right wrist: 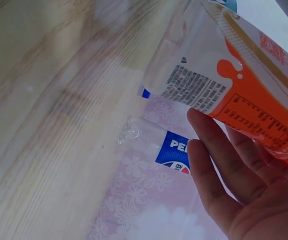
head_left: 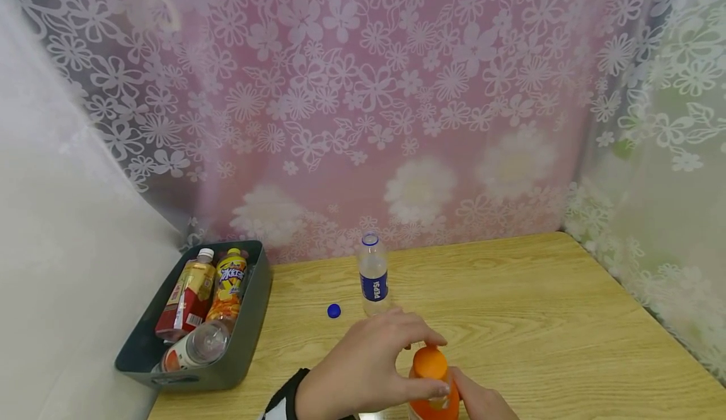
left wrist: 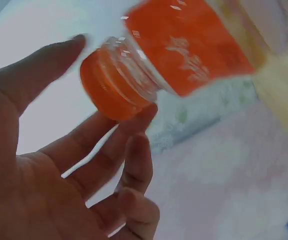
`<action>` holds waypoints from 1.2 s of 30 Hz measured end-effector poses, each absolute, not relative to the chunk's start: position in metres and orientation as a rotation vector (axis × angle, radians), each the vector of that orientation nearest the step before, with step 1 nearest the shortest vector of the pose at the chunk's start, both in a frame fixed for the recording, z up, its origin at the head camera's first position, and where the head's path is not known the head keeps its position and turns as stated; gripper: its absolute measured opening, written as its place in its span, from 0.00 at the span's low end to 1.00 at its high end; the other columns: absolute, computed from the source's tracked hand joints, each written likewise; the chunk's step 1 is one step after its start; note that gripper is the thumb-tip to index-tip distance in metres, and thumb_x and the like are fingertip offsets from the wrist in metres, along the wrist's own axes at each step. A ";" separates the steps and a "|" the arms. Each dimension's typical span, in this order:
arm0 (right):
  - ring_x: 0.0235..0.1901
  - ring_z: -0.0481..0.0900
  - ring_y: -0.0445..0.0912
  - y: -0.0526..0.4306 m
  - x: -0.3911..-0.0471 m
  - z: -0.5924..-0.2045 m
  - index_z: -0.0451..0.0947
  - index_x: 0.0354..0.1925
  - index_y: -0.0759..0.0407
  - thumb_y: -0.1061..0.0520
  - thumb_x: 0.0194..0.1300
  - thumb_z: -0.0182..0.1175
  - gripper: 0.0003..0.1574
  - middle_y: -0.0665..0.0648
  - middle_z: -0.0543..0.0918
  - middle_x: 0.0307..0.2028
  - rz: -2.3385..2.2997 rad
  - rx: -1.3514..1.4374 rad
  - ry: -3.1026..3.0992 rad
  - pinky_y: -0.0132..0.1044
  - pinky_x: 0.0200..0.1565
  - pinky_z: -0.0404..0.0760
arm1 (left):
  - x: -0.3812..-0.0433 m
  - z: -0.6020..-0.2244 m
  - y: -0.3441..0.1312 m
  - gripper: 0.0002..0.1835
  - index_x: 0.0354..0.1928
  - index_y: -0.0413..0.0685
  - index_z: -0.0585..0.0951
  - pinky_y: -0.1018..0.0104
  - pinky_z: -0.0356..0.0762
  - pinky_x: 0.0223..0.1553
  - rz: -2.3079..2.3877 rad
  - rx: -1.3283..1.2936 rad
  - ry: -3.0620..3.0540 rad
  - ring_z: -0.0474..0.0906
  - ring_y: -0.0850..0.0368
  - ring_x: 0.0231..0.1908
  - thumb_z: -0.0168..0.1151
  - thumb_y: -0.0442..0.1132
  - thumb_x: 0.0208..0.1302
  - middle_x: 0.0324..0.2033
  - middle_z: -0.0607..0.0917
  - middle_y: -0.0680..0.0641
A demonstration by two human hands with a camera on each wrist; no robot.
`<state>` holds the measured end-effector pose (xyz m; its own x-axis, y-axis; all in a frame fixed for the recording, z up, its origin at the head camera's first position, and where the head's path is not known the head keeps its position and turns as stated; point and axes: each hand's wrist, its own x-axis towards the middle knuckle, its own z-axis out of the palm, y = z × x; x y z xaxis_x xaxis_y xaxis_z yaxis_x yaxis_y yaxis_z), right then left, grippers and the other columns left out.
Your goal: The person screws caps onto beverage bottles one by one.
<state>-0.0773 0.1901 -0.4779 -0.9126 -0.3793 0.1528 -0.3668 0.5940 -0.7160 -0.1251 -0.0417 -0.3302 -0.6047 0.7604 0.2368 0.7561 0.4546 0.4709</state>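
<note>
My left hand [head_left: 368,363] reaches over an orange bottle cap [head_left: 430,363], its thumb and fingers curved around the cap's sides. In the left wrist view the fingertips meet the cap's edge, while the thumb tip sits right by its other side. The cap is on the neck of a clear plastic bottle [right wrist: 244,100] with an orange and white label. My right hand [head_left: 482,398] grips this bottle by its body, thumb on one side and fingers on the other. In the head view, the bottle's lower part falls outside the frame.
Behind the hands a Pepsi bottle [head_left: 374,287] stands upright and uncapped on the wooden table [head_left: 510,306]. A blue cap [head_left: 334,311] lies to its left. At the far left, a dark grey-green bin [head_left: 249,344] contains several bottles. Flowered curtains [head_left: 363,92] hang behind the table.
</note>
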 end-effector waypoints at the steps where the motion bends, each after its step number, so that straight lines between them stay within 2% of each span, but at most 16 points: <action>1: 0.39 0.82 0.31 0.190 -0.078 -0.478 0.70 0.62 0.53 0.39 0.65 0.69 0.36 0.45 0.87 0.47 -1.234 -0.650 2.803 0.31 0.38 0.81 | -0.124 -0.331 -0.041 0.23 0.55 0.65 0.84 0.74 0.74 0.43 0.838 1.399 2.740 0.76 0.70 0.46 0.64 0.67 0.64 0.46 0.82 0.68; 4: 0.38 0.82 0.31 0.193 -0.079 -0.479 0.70 0.61 0.56 0.42 0.64 0.70 0.36 0.51 0.87 0.45 -1.192 -0.719 2.871 0.31 0.36 0.81 | -0.119 -0.335 -0.038 0.27 0.49 0.64 0.84 0.75 0.72 0.38 0.748 1.408 2.954 0.75 0.69 0.39 0.57 0.73 0.63 0.40 0.82 0.65; 7: 0.37 0.81 0.31 0.196 -0.078 -0.480 0.69 0.60 0.57 0.44 0.63 0.71 0.35 0.52 0.87 0.43 -1.147 -0.797 2.963 0.31 0.33 0.80 | -0.116 -0.337 -0.035 0.28 0.41 0.61 0.83 0.78 0.66 0.28 0.658 1.397 3.050 0.70 0.71 0.28 0.53 0.75 0.64 0.31 0.81 0.64; 13: 0.36 0.81 0.29 0.193 -0.076 -0.482 0.70 0.59 0.51 0.45 0.63 0.72 0.32 0.44 0.86 0.42 -1.234 -0.829 2.991 0.31 0.34 0.81 | -0.114 -0.341 -0.030 0.25 0.34 0.58 0.78 0.79 0.56 0.18 0.659 1.387 2.981 0.58 0.74 0.16 0.53 0.71 0.68 0.19 0.70 0.65; 18: 0.31 0.78 0.27 0.188 -0.072 -0.483 0.71 0.57 0.51 0.48 0.60 0.74 0.32 0.40 0.85 0.37 -1.295 -0.846 3.031 0.30 0.30 0.79 | -0.116 -0.342 -0.028 0.20 0.33 0.55 0.73 0.82 0.56 0.19 0.716 1.506 2.835 0.58 0.73 0.17 0.58 0.62 0.72 0.19 0.65 0.63; 23: 0.28 0.76 0.25 0.186 -0.072 -0.480 0.72 0.57 0.53 0.48 0.62 0.73 0.31 0.37 0.83 0.36 -1.299 -0.816 3.023 0.28 0.28 0.77 | -0.121 -0.339 -0.030 0.16 0.41 0.53 0.77 0.87 0.62 0.25 0.716 1.626 2.690 0.64 0.75 0.23 0.59 0.57 0.73 0.26 0.72 0.63; 28: 0.27 0.72 0.23 0.187 -0.074 -0.479 0.71 0.56 0.56 0.51 0.62 0.72 0.29 0.35 0.80 0.35 -1.282 -0.933 3.029 0.21 0.27 0.72 | -0.124 -0.332 -0.033 0.13 0.44 0.57 0.77 0.86 0.64 0.34 0.589 1.733 2.596 0.67 0.72 0.32 0.54 0.57 0.76 0.33 0.73 0.64; 31: 0.26 0.71 0.23 0.189 -0.075 -0.481 0.71 0.54 0.57 0.54 0.63 0.70 0.25 0.34 0.78 0.32 -1.294 -1.004 2.990 0.19 0.26 0.69 | -0.123 -0.328 -0.035 0.13 0.48 0.59 0.78 0.85 0.63 0.37 0.489 1.772 2.530 0.66 0.71 0.35 0.51 0.56 0.78 0.34 0.72 0.65; 36: 0.22 0.67 0.22 0.188 -0.077 -0.483 0.72 0.46 0.51 0.57 0.65 0.67 0.15 0.30 0.70 0.28 -1.297 -1.060 2.961 0.17 0.24 0.66 | -0.125 -0.322 -0.039 0.14 0.56 0.58 0.77 0.86 0.59 0.39 0.335 1.886 2.396 0.63 0.68 0.39 0.50 0.53 0.79 0.40 0.72 0.63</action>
